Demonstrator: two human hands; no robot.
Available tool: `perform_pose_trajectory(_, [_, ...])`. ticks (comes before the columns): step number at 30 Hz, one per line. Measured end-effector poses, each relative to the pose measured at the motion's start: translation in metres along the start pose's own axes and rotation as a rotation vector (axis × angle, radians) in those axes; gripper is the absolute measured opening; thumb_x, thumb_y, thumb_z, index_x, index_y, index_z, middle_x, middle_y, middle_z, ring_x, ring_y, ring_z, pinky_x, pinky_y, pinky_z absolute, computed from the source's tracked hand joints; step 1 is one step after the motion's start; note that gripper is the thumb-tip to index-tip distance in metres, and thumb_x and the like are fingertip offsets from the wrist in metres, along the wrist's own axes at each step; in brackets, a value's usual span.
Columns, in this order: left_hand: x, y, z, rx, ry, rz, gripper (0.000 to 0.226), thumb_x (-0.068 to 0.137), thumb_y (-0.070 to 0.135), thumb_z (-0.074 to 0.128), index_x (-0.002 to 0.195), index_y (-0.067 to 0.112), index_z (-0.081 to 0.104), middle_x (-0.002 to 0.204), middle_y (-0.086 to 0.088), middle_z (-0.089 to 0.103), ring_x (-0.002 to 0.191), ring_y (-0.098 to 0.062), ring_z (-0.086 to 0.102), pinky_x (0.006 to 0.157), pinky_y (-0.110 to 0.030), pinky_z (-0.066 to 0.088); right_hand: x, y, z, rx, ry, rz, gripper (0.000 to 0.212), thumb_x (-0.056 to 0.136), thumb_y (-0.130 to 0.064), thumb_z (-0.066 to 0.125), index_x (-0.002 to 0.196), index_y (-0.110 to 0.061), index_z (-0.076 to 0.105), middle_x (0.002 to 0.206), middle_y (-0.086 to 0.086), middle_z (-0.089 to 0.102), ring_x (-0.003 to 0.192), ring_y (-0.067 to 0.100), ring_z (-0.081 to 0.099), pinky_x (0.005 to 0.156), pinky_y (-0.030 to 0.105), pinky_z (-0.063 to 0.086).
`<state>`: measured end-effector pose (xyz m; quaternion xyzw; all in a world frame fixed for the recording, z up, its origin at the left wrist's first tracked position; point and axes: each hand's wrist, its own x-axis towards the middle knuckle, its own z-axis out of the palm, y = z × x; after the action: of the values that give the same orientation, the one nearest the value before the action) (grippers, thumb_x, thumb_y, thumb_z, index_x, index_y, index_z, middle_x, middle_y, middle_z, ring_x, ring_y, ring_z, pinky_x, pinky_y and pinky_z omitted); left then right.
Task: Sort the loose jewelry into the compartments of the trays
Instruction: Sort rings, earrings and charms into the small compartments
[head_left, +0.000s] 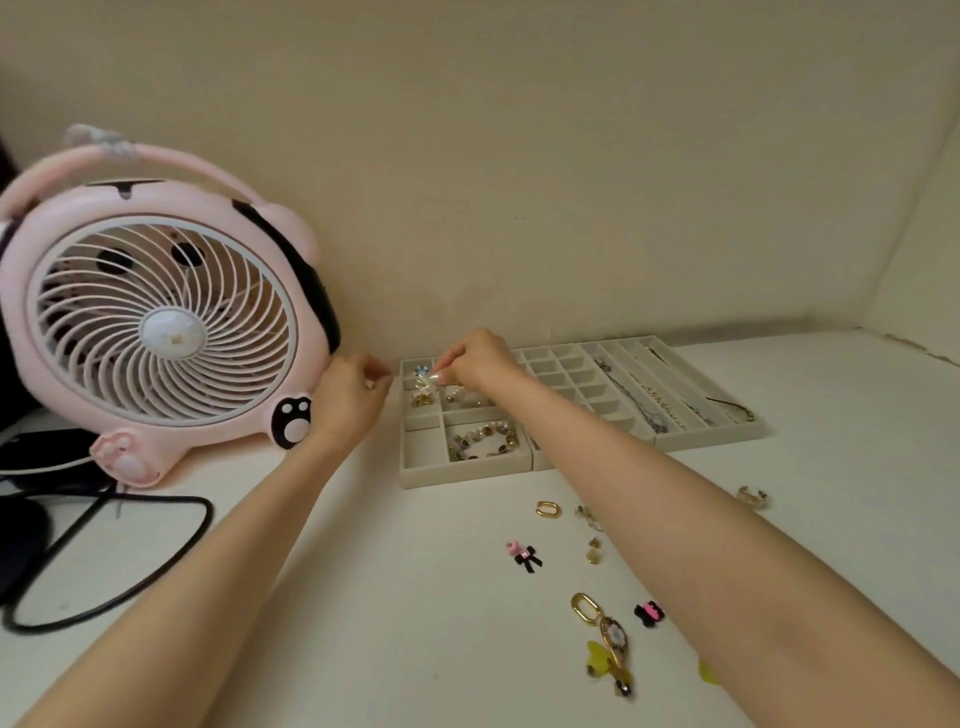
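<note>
Grey compartment trays (457, 475) lie against the wall. My right hand (480, 361) hovers over the left tray's back compartments and pinches a small white pearly piece (427, 383) at the fingertips. My left hand (350, 397) hangs just left of that tray, fingers loosely curled, holding nothing that I can see. A beaded bracelet (483, 441) fills a front compartment; chains (649, 400) lie in the long slots on the right. Loose pieces sit on the table in front: a gold oval earring (548, 509), a pink-and-black bow (524, 555), a gold charm cluster (608, 639).
A pink desk fan (156, 332) stands at the left, close to my left hand. Black cables (119, 551) loop below it. The wall runs right behind the trays. More small pieces lie near my right forearm, including a black-pink clip (649, 613) and a ring (753, 496).
</note>
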<state>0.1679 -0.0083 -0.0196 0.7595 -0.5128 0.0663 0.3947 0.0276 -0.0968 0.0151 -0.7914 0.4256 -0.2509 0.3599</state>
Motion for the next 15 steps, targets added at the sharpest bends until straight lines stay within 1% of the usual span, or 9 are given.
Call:
perform_pose_trajectory(1, [-0.002,0.0,0.0,-0.014,0.0,0.004,0.014,0.089,0.017,0.059,0.097,0.008,0.065,0.1,-0.008,0.063,0.092,-0.023,0.057,0.076,-0.036,0.047,0.007,0.0,0.005,-0.05,0.002,0.006,0.007,0.078,-0.013,0.076,0.084,-0.016,0.075,0.102,0.005,0.072,0.099,0.021,0.065,0.092,0.039,0.052])
perform_pose_trajectory(3, [-0.005,0.0,0.0,-0.031,0.002,0.006,0.014,0.089,0.017,0.059,0.098,0.008,0.065,0.1,-0.007,0.062,0.088,-0.023,0.058,0.077,-0.037,0.048,0.016,0.0,0.012,-0.153,-0.021,0.009,0.011,0.08,-0.013,0.071,0.09,-0.015,0.075,0.108,0.006,0.071,0.105,0.023,0.063,0.096,0.038,0.049])
perform_pose_trajectory(5, [-0.007,-0.001,0.001,-0.042,0.002,0.009,0.014,0.089,0.016,0.059,0.098,0.009,0.065,0.101,-0.006,0.061,0.089,-0.023,0.058,0.078,-0.037,0.048,0.022,0.0,0.018,-0.235,-0.058,0.011,0.016,0.082,-0.014,0.068,0.098,-0.012,0.073,0.112,0.007,0.069,0.106,0.024,0.062,0.096,0.038,0.048])
perform_pose_trajectory(8, [-0.008,0.0,0.001,-0.063,-0.013,0.014,0.014,0.089,0.014,0.058,0.099,0.008,0.065,0.103,-0.007,0.061,0.09,-0.022,0.057,0.078,-0.033,0.045,0.026,-0.001,0.024,-0.328,-0.116,0.019,0.027,0.079,-0.018,0.072,0.104,-0.007,0.069,0.111,0.009,0.068,0.104,0.024,0.063,0.092,0.038,0.051])
perform_pose_trajectory(11, [-0.008,0.004,0.001,-0.078,-0.013,0.005,0.015,0.089,0.014,0.058,0.1,0.008,0.064,0.104,-0.007,0.061,0.09,-0.022,0.057,0.077,-0.031,0.044,0.027,-0.004,0.029,-0.386,-0.153,0.006,0.033,0.074,-0.022,0.078,0.104,-0.009,0.071,0.107,0.008,0.07,0.103,0.023,0.064,0.09,0.035,0.052])
perform_pose_trajectory(15, [-0.008,0.007,-0.001,-0.086,-0.004,-0.002,0.014,0.089,0.013,0.057,0.099,0.007,0.065,0.103,-0.007,0.061,0.09,-0.023,0.057,0.08,-0.033,0.044,0.027,-0.005,0.029,-0.423,-0.111,-0.004,0.034,0.069,-0.028,0.082,0.099,-0.014,0.073,0.104,0.004,0.071,0.102,0.02,0.064,0.091,0.034,0.051])
